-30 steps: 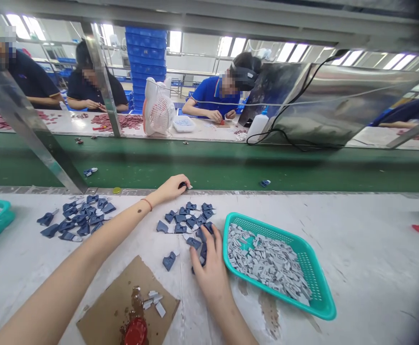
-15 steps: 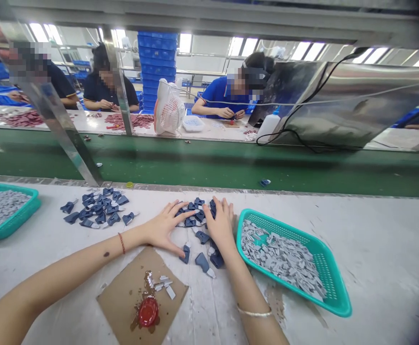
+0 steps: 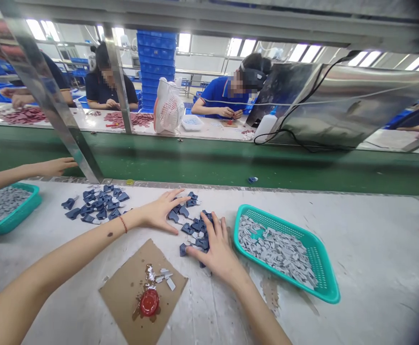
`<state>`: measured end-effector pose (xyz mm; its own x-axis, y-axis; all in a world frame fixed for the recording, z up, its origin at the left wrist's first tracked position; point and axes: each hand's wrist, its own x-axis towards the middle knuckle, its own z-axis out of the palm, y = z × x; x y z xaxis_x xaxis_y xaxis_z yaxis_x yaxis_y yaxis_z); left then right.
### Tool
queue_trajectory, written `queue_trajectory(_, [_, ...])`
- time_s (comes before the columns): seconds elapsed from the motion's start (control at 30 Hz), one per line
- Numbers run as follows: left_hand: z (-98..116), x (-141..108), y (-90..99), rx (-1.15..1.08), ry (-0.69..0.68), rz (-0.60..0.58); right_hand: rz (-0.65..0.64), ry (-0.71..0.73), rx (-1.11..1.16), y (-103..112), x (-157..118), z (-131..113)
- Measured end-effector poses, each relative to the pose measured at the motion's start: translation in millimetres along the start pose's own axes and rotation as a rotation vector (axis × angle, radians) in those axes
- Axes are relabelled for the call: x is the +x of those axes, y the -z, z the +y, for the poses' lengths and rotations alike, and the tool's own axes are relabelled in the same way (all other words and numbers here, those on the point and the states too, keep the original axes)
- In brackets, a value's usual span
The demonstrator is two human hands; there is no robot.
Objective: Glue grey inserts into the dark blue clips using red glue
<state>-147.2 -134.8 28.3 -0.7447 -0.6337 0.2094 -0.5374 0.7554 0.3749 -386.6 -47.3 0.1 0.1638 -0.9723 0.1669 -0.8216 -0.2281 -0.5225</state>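
My left hand [image 3: 159,209] lies low over the worktable with its fingers spread, touching a small group of dark blue plastic parts [image 3: 183,211]. My right hand [image 3: 219,247] is also spread, its fingertips and thumb around more dark blue parts [image 3: 201,242] with pale grey tips. Some of these parts are hidden under the fingers. In front of both hands lies a square of brown cardboard [image 3: 123,292] with a red round cap [image 3: 149,303], a wet brownish liquid and several small grey pieces [image 3: 164,276] on it.
A green basket [image 3: 333,287] of grey pieces stands right of my right hand; another [image 3: 33,206] is at far left. A blue-part pile [image 3: 101,203] sits left. A co-worker's hand [image 3: 53,166] reaches in there. Beyond a metal post [image 3: 83,155] runs a green belt [image 3: 166,160].
My right hand has come nearer to me, drawing blue parts along. My left hand has shifted slightly away and left. A co-worker's arms have entered at the left.
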Motion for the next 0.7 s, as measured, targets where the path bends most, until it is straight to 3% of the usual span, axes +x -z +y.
queue_trajectory(0.13, [-15.1, 24.4, -1.6, 0.098, -0.097, -0.015, -0.093, 0.071, -0.160, 3.4, -10.7, -1.6])
queue_trajectory(0.33, [-16.9, 57.1, -1.8, 0.238, -0.227, -0.130, 0.039, 0.130, -0.167, 4.7, -6.1, -1.2])
queue_trajectory(0.47, [-5.8, 53.6, -4.7, 0.251, -0.318, -0.087, 0.086, 0.129, -0.158, 2.6, -6.4, -0.9])
queue_trajectory(0.57, [2.5, 43.8, -9.8, 0.268, -0.276, -0.008, 0.128, 0.120, -0.155, -0.7, -7.0, -0.6])
queue_trajectory(0.7, [8.7, 35.2, -14.9, 0.289, -0.189, 0.009, 0.129, 0.122, -0.155, -2.6, -6.0, -0.2])
